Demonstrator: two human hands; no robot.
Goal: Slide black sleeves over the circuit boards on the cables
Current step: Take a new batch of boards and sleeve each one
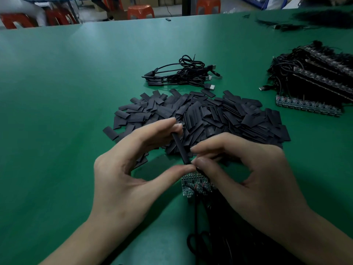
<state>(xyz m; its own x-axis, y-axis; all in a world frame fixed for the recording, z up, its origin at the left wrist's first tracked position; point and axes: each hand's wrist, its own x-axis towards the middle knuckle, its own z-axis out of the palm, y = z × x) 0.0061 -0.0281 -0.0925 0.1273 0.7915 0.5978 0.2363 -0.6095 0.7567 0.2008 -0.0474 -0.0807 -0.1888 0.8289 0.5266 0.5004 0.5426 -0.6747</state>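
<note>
A black sleeve (180, 148) stands slanted between my hands, above the green table. My left hand (129, 169) holds it, fingertips at its top end and thumb at its lower end. My right hand (244, 169) pinches at the sleeve's lower end, where a black cable comes up; what lies inside the sleeve is hidden. Below the hands lie bare circuit boards (196, 185) on a bundle of black cables (219, 236). A big heap of loose black sleeves (210, 115) lies just beyond my hands.
A small pile of sleeved cables with USB plugs (183, 73) lies past the heap. Stacked cables with rows of circuit boards (313, 83) fill the right side. More dark cables (305, 22) sit at the far right. Orange stools (140, 11) stand behind the table's far edge.
</note>
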